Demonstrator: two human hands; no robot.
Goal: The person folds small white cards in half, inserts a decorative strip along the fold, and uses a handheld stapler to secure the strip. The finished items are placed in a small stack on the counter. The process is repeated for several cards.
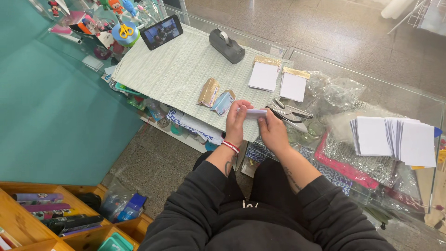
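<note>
My left hand (237, 123) and my right hand (273, 132) together hold a small folded white paper piece (253, 112) over the front edge of a striped green mat (176, 69) on a glass counter (371, 88). The fingers of both hands pinch its ends. A red bracelet sits on my left wrist. Just right of my right hand lies a metal hole punch (290, 112). Left of my hands lie small gold and blue paper packets (216, 95).
Two white card stacks with gold tops (278, 76) lie on the mat's far right. A grey tape dispenser (226, 45) and a phone (161, 31) sit farther back. A fanned white card stack (395, 139) and clear bags (339, 90) lie right. Wooden shelves (51, 214) stand lower left.
</note>
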